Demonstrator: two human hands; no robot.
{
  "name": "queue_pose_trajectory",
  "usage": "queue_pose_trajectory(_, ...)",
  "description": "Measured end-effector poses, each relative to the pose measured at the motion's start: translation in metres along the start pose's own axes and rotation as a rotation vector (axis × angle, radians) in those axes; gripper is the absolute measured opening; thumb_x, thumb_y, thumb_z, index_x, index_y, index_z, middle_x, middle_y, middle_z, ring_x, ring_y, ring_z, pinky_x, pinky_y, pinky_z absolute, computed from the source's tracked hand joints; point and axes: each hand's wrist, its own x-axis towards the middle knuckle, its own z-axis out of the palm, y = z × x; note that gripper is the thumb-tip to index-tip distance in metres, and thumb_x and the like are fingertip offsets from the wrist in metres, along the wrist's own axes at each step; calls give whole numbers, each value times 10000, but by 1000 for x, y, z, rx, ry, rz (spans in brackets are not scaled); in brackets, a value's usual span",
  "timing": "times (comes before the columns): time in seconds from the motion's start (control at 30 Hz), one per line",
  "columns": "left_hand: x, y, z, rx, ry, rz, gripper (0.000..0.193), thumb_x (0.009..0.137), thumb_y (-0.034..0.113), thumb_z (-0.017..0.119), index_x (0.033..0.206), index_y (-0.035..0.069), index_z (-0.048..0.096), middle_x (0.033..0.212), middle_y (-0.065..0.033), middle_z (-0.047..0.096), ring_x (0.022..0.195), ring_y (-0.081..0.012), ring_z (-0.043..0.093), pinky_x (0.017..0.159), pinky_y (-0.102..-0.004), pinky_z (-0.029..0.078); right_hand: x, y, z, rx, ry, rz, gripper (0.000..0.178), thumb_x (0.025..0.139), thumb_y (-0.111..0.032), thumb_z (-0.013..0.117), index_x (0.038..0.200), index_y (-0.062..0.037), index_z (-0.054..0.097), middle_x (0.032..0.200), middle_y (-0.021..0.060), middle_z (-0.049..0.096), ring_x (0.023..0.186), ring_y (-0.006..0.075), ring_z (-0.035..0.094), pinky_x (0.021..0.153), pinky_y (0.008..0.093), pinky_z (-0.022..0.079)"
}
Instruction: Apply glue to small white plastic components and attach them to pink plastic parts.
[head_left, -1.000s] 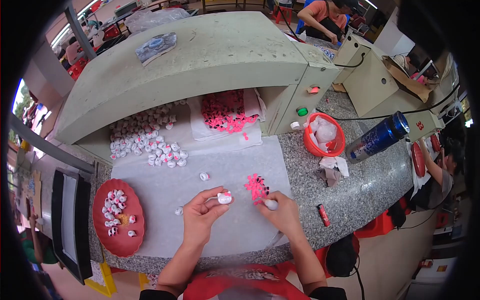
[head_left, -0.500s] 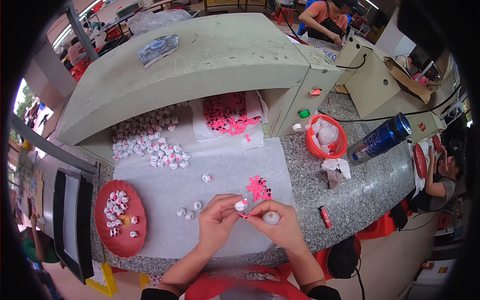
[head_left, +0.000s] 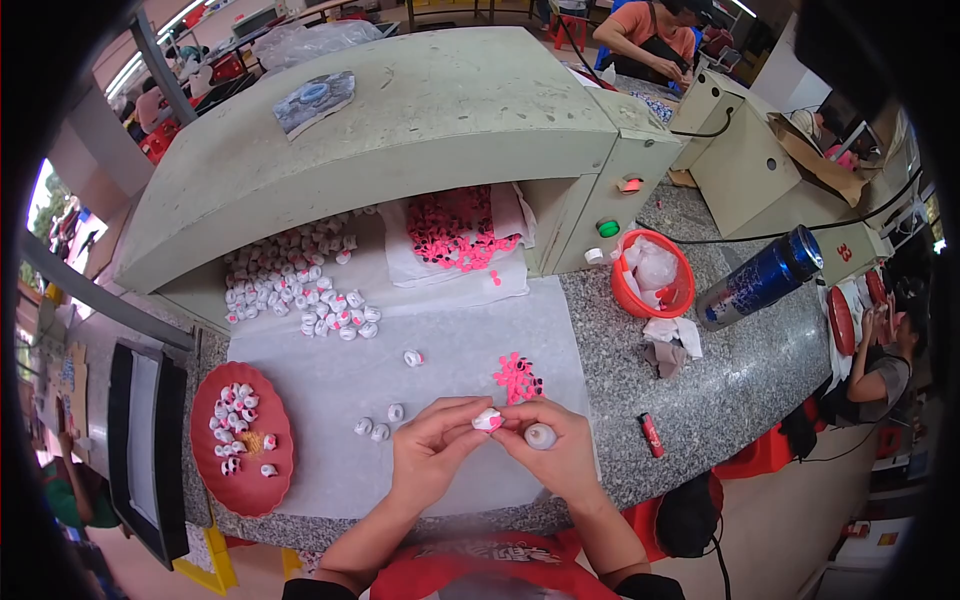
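In front of me, my left hand (head_left: 428, 455) pinches a small white figure (head_left: 487, 419) with a pink part on it. The fingertips of my right hand (head_left: 568, 462) press at the pink side of that figure. A small translucent bottle (head_left: 541, 436) with a pale tip is tucked in my right hand. Just beyond the hands lies a little heap of pink pieces (head_left: 517, 377) with dark spots. Several loose white figures (head_left: 379, 431) sit on the white sheet (head_left: 330, 465) to the left of my hands.
A red scalloped dish (head_left: 245, 490) with several figures stands at the left, beside a black tray (head_left: 145, 440). Under the grey-green hood (head_left: 400, 130) are piles of white figures (head_left: 290, 280) and pink pieces (head_left: 455, 230). On the right are a red basket (head_left: 624, 290) and a blue tumbler (head_left: 755, 280).
The pink piece that my right fingers held just below the white figure is now against it. Both hands have come together, and the figure has tilted and dropped slightly.
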Motion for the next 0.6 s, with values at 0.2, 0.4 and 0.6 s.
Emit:
queue_pose_trajectory(0.2,-2,-3,7,151,14,117,274,762,-133,524,1017,-41,563,1066,-166,526,963,-203,546,800,-274,478,3,0,-2,-54,-15,-145,177,647,27,701,809,-5,636,741,65,609,660,108,572,583,210,447)
queue_pose_trajectory(0.4,-3,-3,8,209,27,131,233,785,-107,512,1001,-39,566,1043,-162,538,946,-197,551,787,-270,471,3,4,-2,-72,-18,-179,162,646,20,700,792,-7,636,717,74,606,646,129,578,580,229,453)
queue_pose_trajectory(0.6,-1,-5,9,155,29,113,230,792,-95,510,1009,-39,561,1042,-162,540,927,-197,560,791,-270,467,3,6,-2,-73,-6,-205,150,656,7,691,791,-11,629,671,76,592,613,151,578,571,254,457)
